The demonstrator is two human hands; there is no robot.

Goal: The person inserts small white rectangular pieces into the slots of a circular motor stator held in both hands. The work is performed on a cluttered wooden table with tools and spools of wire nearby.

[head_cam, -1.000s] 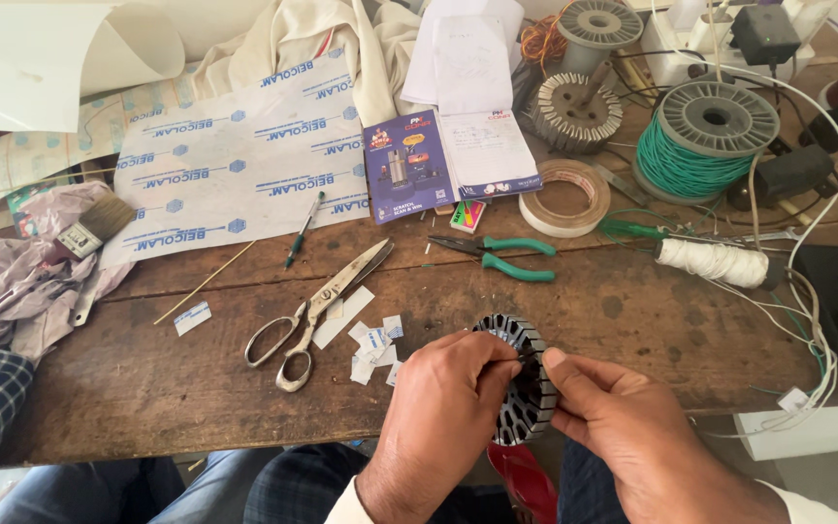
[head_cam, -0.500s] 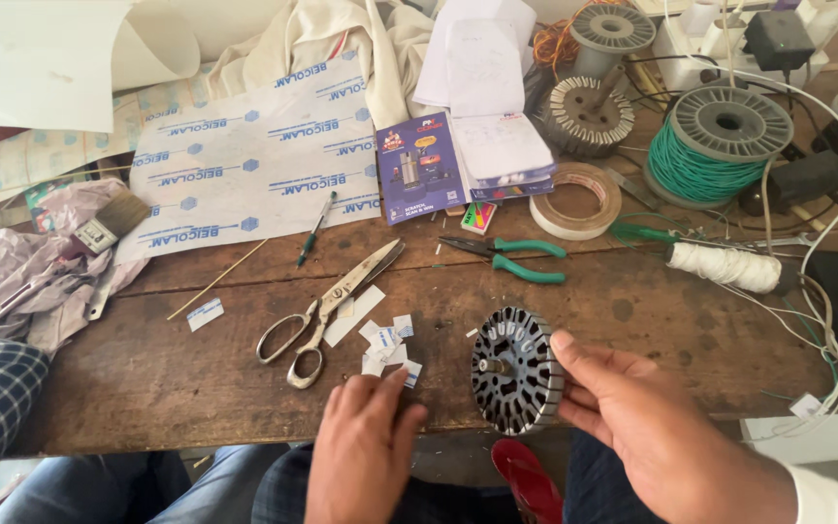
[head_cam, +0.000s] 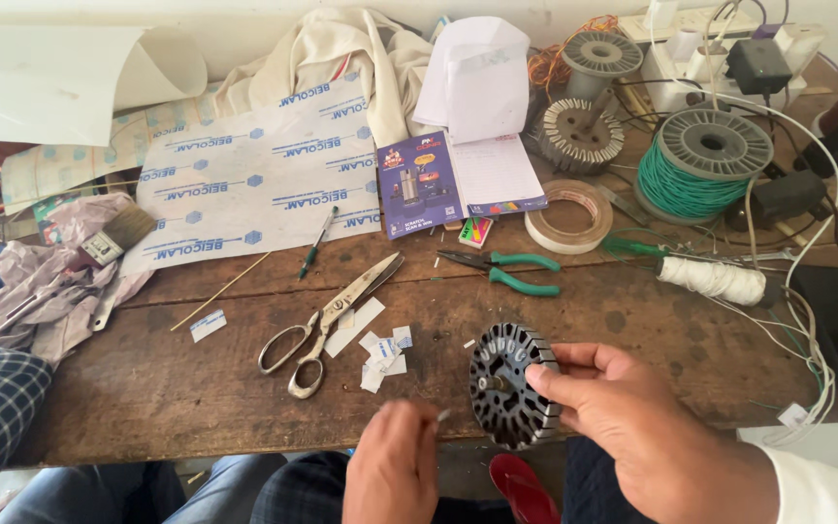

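My right hand [head_cam: 632,417] grips a black slotted motor stator core [head_cam: 508,383], holding it upright on the near edge of the wooden table [head_cam: 196,388]. My left hand [head_cam: 395,466] is beside it to the left, fingers pinched on a small white paper slip [head_cam: 443,415]. Several small white paper slips [head_cam: 383,351] lie on the table just beyond my left hand, next to steel scissors [head_cam: 327,315].
Green-handled pliers [head_cam: 511,272], a tape roll [head_cam: 569,215], a spool of green wire [head_cam: 700,165], a white thread roll [head_cam: 712,279], a booklet [head_cam: 458,182], a pen [head_cam: 317,243], printed sheet [head_cam: 244,184], a brush [head_cam: 113,241] and cloth lie across the table. Cables run at right.
My left hand let go of the stator core and drew back toward me, now pinching a paper slip. My right hand alone holds the core, which now stands on the table edge.
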